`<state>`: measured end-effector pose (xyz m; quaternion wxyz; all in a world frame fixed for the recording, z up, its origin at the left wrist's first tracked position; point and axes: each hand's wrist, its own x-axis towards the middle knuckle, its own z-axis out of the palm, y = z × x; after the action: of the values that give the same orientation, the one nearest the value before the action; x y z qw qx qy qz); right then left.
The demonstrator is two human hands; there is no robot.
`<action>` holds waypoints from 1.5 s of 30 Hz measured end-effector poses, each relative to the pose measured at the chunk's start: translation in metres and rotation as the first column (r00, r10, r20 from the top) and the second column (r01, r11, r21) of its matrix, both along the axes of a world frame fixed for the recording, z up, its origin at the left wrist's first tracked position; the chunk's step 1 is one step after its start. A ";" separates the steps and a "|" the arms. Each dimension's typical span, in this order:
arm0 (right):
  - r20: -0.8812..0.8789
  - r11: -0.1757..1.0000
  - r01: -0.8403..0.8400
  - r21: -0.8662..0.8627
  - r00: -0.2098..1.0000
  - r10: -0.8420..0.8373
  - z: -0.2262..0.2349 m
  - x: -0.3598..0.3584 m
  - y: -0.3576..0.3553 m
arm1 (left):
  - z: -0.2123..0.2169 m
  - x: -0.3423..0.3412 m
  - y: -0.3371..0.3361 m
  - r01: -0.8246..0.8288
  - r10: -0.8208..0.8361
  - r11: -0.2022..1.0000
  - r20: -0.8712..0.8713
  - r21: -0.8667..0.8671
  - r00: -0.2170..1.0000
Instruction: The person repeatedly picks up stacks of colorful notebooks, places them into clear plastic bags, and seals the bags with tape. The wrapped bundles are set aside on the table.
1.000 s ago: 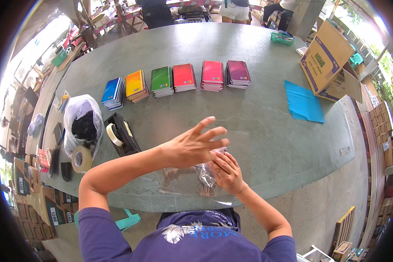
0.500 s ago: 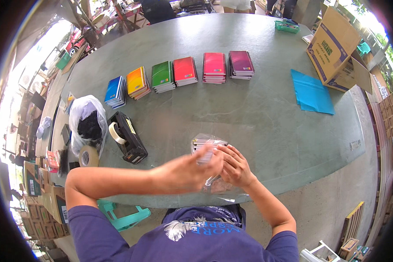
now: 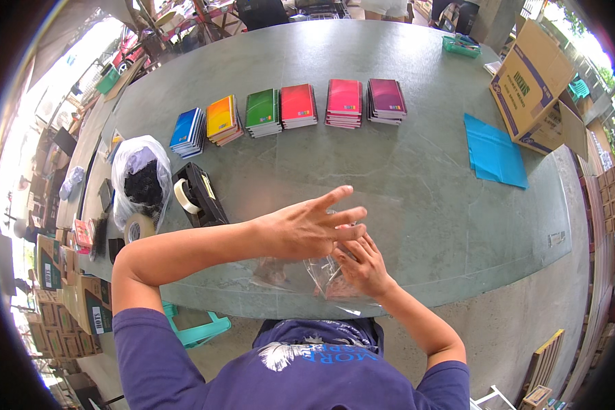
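partly hidden, clear plastic bag (image 3: 321,277) at table edge (image 3: 458,263): right hand (image 3: 362,266) pinches it, left hand (image 3: 307,229) splayed, holding nothing.

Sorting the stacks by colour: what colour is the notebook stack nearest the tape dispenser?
Blue. The notebook stack shows best in the head view, leftmost in the row.

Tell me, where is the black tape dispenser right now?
The tape dispenser sits on the table's left side, beside the plastic bag and below the blue notebooks.
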<state>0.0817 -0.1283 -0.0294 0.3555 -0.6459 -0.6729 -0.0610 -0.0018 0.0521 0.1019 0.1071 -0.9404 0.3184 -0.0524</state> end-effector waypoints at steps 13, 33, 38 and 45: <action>-0.071 0.998 -0.012 0.054 0.997 0.016 0.002 -0.003 0.006 | -0.001 0.023 -0.001 -0.097 0.082 0.994 -0.231 -0.054 0.970; -0.075 1.000 0.020 0.014 0.997 -0.019 0.023 0.008 0.008 | -0.056 -0.078 0.011 -0.404 0.637 0.518 0.026 -0.754 0.770; -0.078 0.999 0.045 0.011 0.996 -0.044 0.026 0.004 0.011 | -0.092 -0.056 -0.021 -0.180 0.588 0.513 0.190 -0.839 0.787; -0.222 0.990 0.132 0.041 0.968 -0.120 0.028 0.000 0.022 | -0.085 -0.058 -0.004 -0.255 0.582 0.170 -0.112 -0.952 0.806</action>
<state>0.0815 -0.1061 -0.0016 0.4408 -0.6800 -0.5852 -0.0305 -0.0601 0.0479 0.0165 -0.4063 -0.8505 -0.0677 -0.3269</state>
